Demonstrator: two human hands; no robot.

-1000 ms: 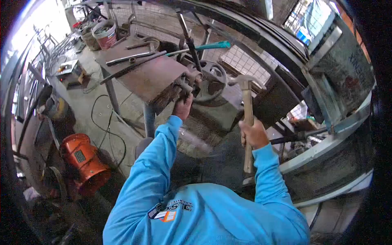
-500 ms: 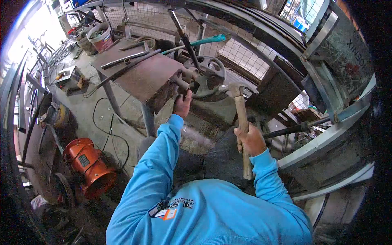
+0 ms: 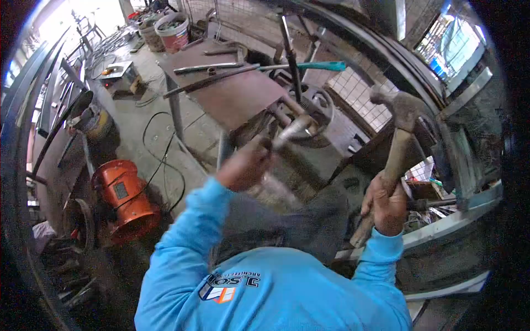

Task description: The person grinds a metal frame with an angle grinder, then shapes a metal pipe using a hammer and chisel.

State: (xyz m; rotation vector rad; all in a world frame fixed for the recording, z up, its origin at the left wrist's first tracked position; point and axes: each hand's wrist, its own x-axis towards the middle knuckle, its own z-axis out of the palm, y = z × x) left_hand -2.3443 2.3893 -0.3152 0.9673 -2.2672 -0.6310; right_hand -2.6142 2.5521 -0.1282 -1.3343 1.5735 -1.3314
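Observation:
My right hand (image 3: 386, 204) is wrapped around the wooden handle of a claw hammer (image 3: 407, 109), raised head-up on the right. In the middle, my left hand (image 3: 249, 164) is closed, smeared by motion, beside the near corner of a brown metal-topped table (image 3: 237, 95). A short shiny metal piece (image 3: 292, 131) sticks out from its fingers toward the upper right; blur hides its exact kind. Just beyond it are the short pipe stubs (image 3: 288, 106) at the table's edge and a spoked metal wheel (image 3: 317, 105).
On the table lie metal bars (image 3: 207, 67) and a teal-handled tool (image 3: 326, 65). An orange blower (image 3: 126, 193) stands at the left on the floor near a black cable (image 3: 146, 129). Buckets (image 3: 172, 33) stand beyond the table. Metal framing (image 3: 469, 204) runs along the right.
My left hand has pulled back from the pipe stubs at the table's edge, now with the shiny piece showing. The hammer has risen in my right hand. The view has shifted.

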